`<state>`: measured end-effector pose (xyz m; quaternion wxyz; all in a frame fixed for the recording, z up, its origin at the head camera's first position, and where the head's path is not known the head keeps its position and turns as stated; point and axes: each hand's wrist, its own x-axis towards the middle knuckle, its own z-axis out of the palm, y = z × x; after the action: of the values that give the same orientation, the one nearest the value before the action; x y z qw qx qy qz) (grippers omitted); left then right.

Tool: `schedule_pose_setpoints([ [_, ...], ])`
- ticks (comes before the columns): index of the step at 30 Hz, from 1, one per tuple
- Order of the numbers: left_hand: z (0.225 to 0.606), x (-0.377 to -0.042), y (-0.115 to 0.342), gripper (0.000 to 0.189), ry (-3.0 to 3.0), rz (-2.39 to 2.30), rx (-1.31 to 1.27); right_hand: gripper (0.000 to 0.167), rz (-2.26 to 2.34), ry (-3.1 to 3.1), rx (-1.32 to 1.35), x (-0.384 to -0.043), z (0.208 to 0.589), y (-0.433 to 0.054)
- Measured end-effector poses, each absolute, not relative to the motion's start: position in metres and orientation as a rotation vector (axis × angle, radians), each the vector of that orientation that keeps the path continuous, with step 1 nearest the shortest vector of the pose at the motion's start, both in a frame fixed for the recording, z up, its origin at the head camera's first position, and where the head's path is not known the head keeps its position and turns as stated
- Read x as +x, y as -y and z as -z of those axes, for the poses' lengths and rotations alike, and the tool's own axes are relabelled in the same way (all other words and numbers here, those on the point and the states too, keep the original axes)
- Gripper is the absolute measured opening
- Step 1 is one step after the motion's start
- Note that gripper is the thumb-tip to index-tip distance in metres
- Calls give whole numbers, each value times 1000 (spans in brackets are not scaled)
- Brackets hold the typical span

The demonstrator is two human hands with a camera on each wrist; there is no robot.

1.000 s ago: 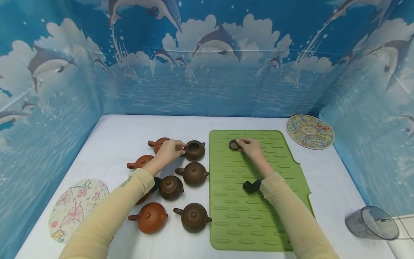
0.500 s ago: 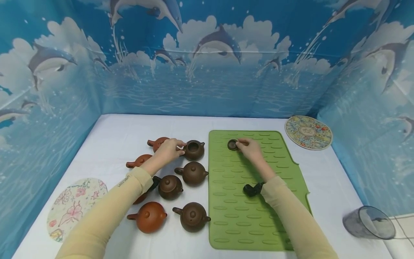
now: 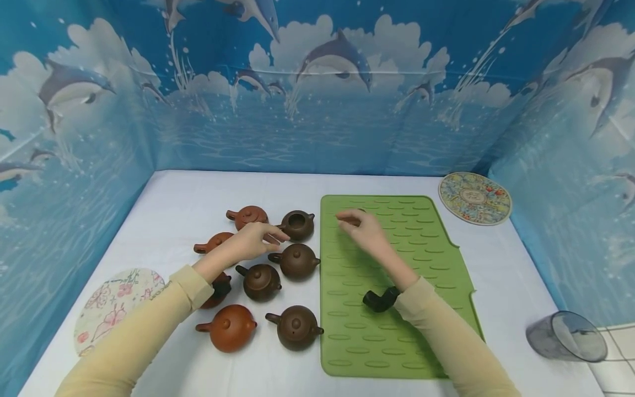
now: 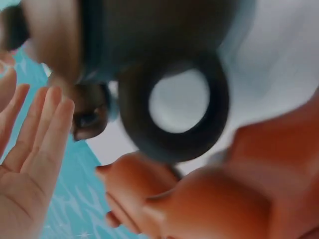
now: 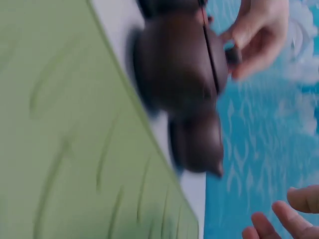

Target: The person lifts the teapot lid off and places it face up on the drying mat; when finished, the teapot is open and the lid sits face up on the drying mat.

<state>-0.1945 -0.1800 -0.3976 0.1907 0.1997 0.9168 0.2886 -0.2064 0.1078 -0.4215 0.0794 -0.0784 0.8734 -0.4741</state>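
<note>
My left hand [image 3: 255, 242] is over the brown teapots with fingers extended, holding nothing. Beneath its fingertips lies the handle side of a brown teapot [image 3: 297, 261] whose lid is on. Just behind is a lidless brown teapot [image 3: 297, 225], its round mouth showing. In the left wrist view the fingers [image 4: 42, 134] are straight, near a blurred teapot handle [image 4: 219, 99]. My right hand [image 3: 364, 231] hovers above the green mat [image 3: 397, 342], fingers loosely bent around nothing. A dark sliver of the teapot lid [image 3: 362, 210] shows behind it; the rest is hidden.
More brown teapots, one at the front [image 3: 297, 328], and several reddish ones, such as the near one [image 3: 232, 328], stand left of the mat. A floral round mat [image 3: 116, 303] lies left, a patterned disc [image 3: 474, 198] back right, and a grey translucent cup [image 3: 548, 336] tilts at right.
My right hand has let go of the lid on the mat and moved left. My left hand has released the lidless teapot's handle and come nearer, toward the lidded brown teapot.
</note>
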Motion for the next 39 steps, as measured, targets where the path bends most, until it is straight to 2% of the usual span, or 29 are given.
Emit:
schedule_pose_setpoints([
  [6, 409, -192, 184, 34, -2514, -862, 474, 30, 1434, -2531, -392, -190, 423, -79],
  [11, 418, -192, 183, 32, -2512, -845, 505, 27, 1434, -2492, -541, -180, 427, -62],
  [21, 428, -190, 184, 30, -2558, -868, 506, 20, 1260, -2637, -857, -175, 439, -43],
  [39, 433, -185, 179, 28, -2655, -852, 436, 17, 1164, -2755, -934, -175, 442, -39],
])
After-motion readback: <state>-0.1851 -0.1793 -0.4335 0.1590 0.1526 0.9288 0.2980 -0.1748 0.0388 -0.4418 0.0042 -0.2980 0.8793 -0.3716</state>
